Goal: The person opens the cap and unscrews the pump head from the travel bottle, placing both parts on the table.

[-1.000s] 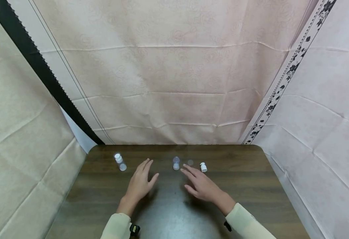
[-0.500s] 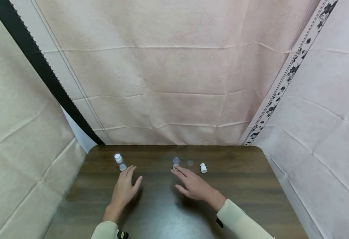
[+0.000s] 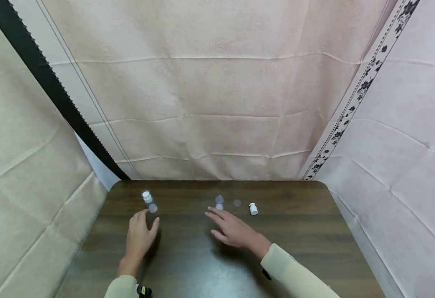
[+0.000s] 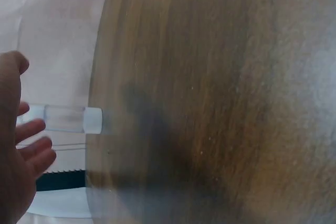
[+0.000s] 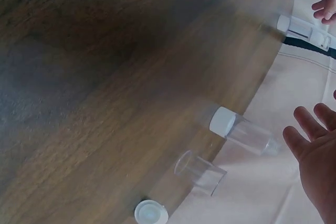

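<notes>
In the head view, my left hand (image 3: 138,236) is close to a clear bottle with white ends (image 3: 149,201) at the table's far left. Its thumb stands away from the fingers, and whether the fingertips touch the bottle I cannot tell. The left wrist view has this bottle (image 4: 65,119) upright, partly behind the fingers (image 4: 31,129). My right hand (image 3: 236,231) hovers with loose fingers, holding nothing, and covers the lower part of a second clear bottle (image 3: 219,200). From the right wrist, that bottle (image 5: 244,132) shows a white bottom end, apart from the right hand (image 5: 320,161).
Right of the second bottle stands a clear open cylinder (image 5: 200,172). Beyond it is a small white piece (image 3: 253,209), which looks like a cap from the right wrist. The wooden table (image 3: 202,265) ends at pale hanging cloths (image 3: 217,124) behind and at both sides.
My left hand has moved left from the middle of the table to the far-left bottle. My right hand has shifted left, from near the white piece to the second bottle.
</notes>
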A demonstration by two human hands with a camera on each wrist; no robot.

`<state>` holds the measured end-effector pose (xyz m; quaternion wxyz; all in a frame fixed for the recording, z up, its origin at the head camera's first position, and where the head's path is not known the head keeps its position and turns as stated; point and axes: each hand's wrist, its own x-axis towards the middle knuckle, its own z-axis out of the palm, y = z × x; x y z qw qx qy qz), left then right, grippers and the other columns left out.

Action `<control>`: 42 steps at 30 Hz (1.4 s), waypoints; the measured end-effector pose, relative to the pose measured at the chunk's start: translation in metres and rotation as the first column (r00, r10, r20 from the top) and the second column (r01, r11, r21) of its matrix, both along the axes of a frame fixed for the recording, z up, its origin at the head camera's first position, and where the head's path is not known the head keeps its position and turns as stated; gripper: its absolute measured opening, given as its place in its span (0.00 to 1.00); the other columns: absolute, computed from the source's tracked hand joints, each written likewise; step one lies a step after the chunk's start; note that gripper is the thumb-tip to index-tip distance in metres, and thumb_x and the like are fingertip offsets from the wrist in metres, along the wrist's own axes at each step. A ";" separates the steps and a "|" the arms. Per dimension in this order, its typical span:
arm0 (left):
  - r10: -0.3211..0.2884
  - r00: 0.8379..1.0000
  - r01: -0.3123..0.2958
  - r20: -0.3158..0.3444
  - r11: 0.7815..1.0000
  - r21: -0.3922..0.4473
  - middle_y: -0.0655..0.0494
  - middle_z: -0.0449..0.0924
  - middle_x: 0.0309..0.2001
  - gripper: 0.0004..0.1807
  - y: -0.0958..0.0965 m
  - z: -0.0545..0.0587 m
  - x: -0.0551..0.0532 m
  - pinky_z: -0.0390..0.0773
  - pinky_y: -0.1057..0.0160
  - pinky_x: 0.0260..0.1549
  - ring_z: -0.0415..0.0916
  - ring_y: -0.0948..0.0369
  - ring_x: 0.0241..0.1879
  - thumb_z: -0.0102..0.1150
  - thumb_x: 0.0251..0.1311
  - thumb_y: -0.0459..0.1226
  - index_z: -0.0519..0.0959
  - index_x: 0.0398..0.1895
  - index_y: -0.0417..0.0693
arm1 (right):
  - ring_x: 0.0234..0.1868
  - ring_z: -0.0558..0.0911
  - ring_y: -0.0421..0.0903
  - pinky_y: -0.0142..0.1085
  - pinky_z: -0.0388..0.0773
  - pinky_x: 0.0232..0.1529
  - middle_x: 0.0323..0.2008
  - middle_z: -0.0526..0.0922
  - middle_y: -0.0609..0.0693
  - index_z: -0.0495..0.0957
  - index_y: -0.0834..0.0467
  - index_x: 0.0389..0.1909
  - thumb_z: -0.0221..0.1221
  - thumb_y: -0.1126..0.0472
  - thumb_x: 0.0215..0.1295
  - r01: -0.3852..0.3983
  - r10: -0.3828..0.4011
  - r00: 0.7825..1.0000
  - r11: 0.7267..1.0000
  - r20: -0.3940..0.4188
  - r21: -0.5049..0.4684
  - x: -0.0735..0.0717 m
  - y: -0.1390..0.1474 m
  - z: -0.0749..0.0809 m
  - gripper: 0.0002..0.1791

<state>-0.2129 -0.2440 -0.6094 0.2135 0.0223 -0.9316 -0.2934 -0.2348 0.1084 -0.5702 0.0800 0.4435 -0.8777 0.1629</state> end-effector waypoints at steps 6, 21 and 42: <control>0.086 0.994 -0.092 0.073 0.993 0.072 0.27 0.72 0.61 0.31 -0.013 -0.003 -0.010 0.71 0.33 0.59 0.68 0.32 0.60 0.64 0.68 0.43 0.70 0.64 0.29 | 0.76 0.67 0.52 0.47 0.72 0.71 0.79 0.62 0.56 0.61 0.56 0.79 0.54 0.49 0.79 0.018 -0.018 0.998 1.000 0.060 -0.002 -0.003 -0.009 -0.004 0.33; 0.082 0.970 -0.142 0.230 0.956 0.259 0.26 0.62 0.71 0.41 -0.028 -0.006 -0.040 0.64 0.33 0.68 0.61 0.32 0.70 0.61 0.70 0.45 0.56 0.76 0.31 | 0.78 0.65 0.49 0.45 0.69 0.73 0.80 0.59 0.53 0.57 0.54 0.81 0.52 0.48 0.80 0.024 -0.026 0.999 0.997 0.029 0.077 -0.015 -0.034 -0.014 0.34; 0.041 0.948 -0.157 0.316 0.924 0.349 0.30 0.68 0.70 0.41 -0.031 -0.019 -0.071 0.67 0.37 0.69 0.65 0.37 0.71 0.63 0.68 0.46 0.58 0.75 0.34 | 0.80 0.60 0.53 0.53 0.65 0.75 0.82 0.53 0.56 0.56 0.53 0.81 0.49 0.43 0.80 0.068 -0.077 0.996 0.985 0.053 0.159 -0.018 -0.075 -0.028 0.36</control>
